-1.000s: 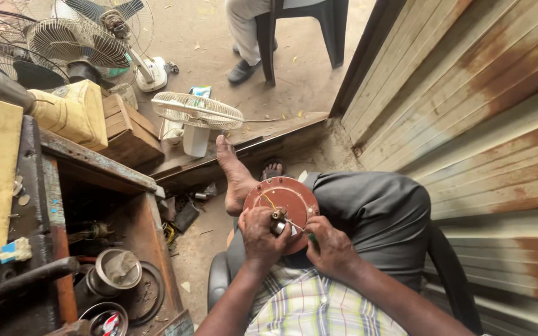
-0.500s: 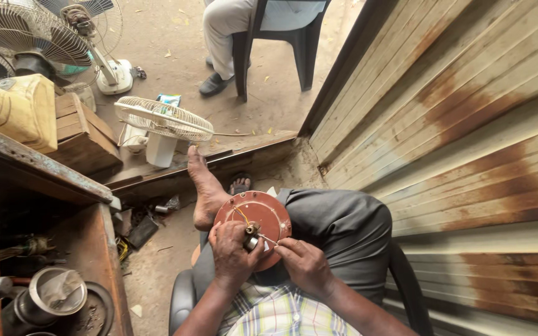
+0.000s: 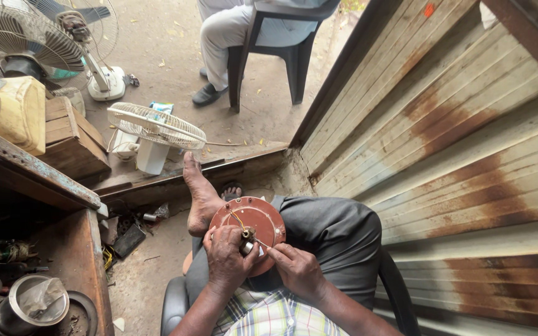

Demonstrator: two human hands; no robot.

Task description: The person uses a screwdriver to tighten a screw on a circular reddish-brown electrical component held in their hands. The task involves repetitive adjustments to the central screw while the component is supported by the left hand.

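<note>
A round reddish-brown metal fan motor cover (image 3: 259, 219) rests on my lap, over my grey trousers. My left hand (image 3: 226, 260) grips its near edge and the small metal shaft part at its centre. My right hand (image 3: 299, 269) pinches a thin wire close to that centre part. A yellow wire curves across the disc's face. My bare foot (image 3: 199, 196) is propped on a wooden beam ahead of the disc.
A rusty corrugated metal wall (image 3: 456, 143) runs along my right. A wooden workbench (image 3: 32, 180) with metal tins stands at left. Small white fans (image 3: 154, 134) sit on the ground ahead. Another person sits on a dark plastic chair (image 3: 281, 53) beyond.
The view has shifted, so the disc and my hands sit more central and lower. Both hands stay on the disc, fingers working at its centre part.
</note>
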